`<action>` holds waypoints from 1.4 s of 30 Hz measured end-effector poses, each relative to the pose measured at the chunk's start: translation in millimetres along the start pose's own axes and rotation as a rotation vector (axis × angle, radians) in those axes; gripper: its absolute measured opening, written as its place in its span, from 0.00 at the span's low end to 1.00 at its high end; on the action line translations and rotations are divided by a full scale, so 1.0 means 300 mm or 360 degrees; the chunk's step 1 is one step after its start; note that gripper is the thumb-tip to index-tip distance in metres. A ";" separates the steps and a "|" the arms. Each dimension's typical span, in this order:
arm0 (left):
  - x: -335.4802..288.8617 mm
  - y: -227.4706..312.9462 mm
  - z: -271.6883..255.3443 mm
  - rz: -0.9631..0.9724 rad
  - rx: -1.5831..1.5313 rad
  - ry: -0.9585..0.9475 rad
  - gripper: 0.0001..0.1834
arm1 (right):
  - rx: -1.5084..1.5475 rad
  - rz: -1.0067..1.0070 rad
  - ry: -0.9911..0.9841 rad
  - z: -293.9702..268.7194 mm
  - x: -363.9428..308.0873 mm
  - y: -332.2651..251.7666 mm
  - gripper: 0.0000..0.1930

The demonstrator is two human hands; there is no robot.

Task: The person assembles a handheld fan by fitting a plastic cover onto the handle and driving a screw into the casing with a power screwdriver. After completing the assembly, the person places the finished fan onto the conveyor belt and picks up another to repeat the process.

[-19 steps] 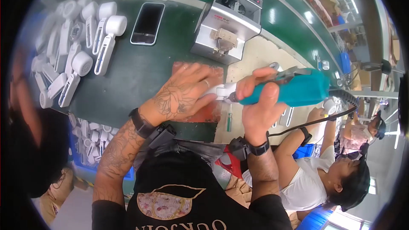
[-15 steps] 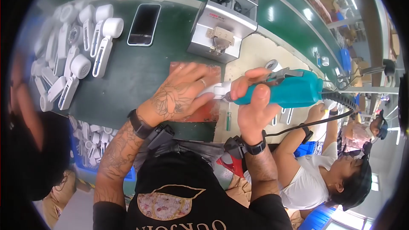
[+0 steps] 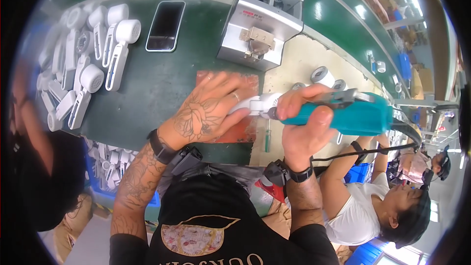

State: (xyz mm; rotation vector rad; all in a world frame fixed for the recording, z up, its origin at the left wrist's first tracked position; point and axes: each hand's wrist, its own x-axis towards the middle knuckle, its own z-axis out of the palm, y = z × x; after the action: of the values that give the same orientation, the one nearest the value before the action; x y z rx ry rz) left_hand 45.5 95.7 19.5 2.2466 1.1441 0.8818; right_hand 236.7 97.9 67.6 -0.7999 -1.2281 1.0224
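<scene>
My left hand, fingers closed, holds a white plastic handheld device low over a reddish-brown mat. Its palm and fingers cover much of the device. In my right hand is a teal electric screwdriver, lying nearly level with its nose pointing left. That nose meets the right end of the white device, though my fingers partly hide the contact. A thin screwdriver with a green handle rests on the table just below.
White handheld devices lie piled at the left, beside a phone. A silver machine stands beyond my hands. Round white parts sit far right. A blue crate holds more pieces. Co-workers sit either side; a cable trails right.
My right hand and the electric screwdriver have shifted right and slightly down in the picture. More of the white device and of the round parts behind shows. Both grips stay the same.
</scene>
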 end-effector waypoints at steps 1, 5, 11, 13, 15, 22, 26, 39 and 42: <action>0.002 0.001 -0.001 0.0000 0.0015 -0.0014 0.20 | -0.0018 0.0009 0.0001 0.001 0.008 -0.006 0.31; 0.000 -0.004 0.004 0.0018 0.0006 0.0025 0.20 | -0.0039 0.0082 -0.0012 0.011 0.014 -0.008 0.32; -0.007 -0.002 0.001 -0.0008 0.0024 0.0018 0.21 | -0.0034 0.0056 -0.0012 0.009 0.005 0.005 0.34; -0.010 -0.006 0.007 -0.0014 -0.0012 0.0079 0.19 | 0.0005 0.0041 0.0067 0.022 0.002 0.009 0.34; -0.005 0.001 0.002 -0.0028 -0.0071 0.0084 0.17 | 0.0048 0.0013 0.0065 0.036 0.005 0.006 0.34; -0.017 -0.028 0.005 0.0044 -0.0294 0.0121 0.09 | 0.0116 0.0021 0.0013 0.096 -0.002 -0.007 0.35; -0.020 -0.028 0.009 0.0055 -0.0328 0.0122 0.08 | 0.0085 0.0002 -0.0037 0.092 -0.008 -0.003 0.35; -0.022 -0.029 0.017 0.0029 -0.0146 0.0062 0.15 | -0.0091 -0.0006 0.0000 0.038 -0.015 -0.032 0.37; -0.018 -0.027 0.021 0.0025 -0.0108 0.0043 0.16 | -0.0146 0.0011 0.0019 0.018 -0.013 -0.013 0.36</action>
State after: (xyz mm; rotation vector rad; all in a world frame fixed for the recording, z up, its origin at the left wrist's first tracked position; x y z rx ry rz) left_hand 43.4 94.8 8.1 2.1980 1.0936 0.9460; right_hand 232.0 92.8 70.6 -0.8805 -1.2699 0.9716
